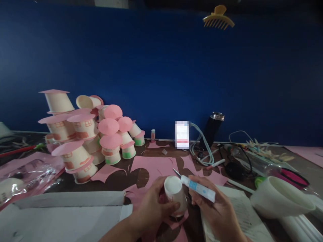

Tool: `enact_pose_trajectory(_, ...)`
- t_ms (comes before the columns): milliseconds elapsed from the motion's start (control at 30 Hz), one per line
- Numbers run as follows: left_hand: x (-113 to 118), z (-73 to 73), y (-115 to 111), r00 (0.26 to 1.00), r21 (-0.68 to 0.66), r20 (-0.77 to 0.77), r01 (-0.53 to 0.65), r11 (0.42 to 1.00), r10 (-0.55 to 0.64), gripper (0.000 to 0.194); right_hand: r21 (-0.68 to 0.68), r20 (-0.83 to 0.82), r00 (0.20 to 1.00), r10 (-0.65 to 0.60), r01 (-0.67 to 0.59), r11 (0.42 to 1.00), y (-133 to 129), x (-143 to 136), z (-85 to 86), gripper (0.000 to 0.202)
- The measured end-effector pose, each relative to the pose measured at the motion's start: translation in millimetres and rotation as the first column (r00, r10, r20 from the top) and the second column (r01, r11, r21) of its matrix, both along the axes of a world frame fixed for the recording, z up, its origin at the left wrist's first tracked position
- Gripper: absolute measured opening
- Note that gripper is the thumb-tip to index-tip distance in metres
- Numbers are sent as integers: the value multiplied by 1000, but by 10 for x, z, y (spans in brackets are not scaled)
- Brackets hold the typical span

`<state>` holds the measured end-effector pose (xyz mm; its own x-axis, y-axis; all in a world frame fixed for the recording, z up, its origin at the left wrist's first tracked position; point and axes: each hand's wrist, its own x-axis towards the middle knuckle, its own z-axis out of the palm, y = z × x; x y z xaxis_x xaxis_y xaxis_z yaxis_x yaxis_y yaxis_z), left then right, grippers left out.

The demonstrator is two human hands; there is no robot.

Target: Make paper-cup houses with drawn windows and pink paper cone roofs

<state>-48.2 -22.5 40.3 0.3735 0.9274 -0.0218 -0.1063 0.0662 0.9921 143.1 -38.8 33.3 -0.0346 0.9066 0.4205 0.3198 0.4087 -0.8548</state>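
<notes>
A small white paper cup (176,198) is turned base-up, with its recessed bottom facing me. My left hand (153,201) wraps around its side, thumb across the front. In my right hand (214,205) is a white glue tube (199,189) with a blue label, its pointed nozzle tipped up and left close to the cup's upper rim. Whether the nozzle touches the rim I cannot tell. Under and behind the cup lie pink paper scraps (153,166) with round cut-outs.
Stacked cup houses with pink paper cone roofs (108,126) stand at the left. A white box (75,218) lies front left. To the right are a black bottle (213,129), coiled cable (209,156), an open booklet (242,208) and a white cup (280,198). A lit phone (182,135) leans behind.
</notes>
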Motion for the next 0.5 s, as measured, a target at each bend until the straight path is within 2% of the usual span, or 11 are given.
enact_pose_trajectory(300, -32, 4, 12, 999, 25, -46, 13, 1000, -11, 51, -31, 11, 999, -41, 41, 999, 36, 1, -41, 25)
enact_pose_trajectory(400, -28, 3, 11, 999, 41, -49, 9, 999, -7, 50, 44, 89, 996, -14, 10, 999, 45, 17, -12, 22)
enact_pose_trajectory(500, -15, -25, 7, 1000, 3, 0, 14, 1000, -14, 49, 167, 192, 981, 28, -60, 984, 43, 24, 19, 25)
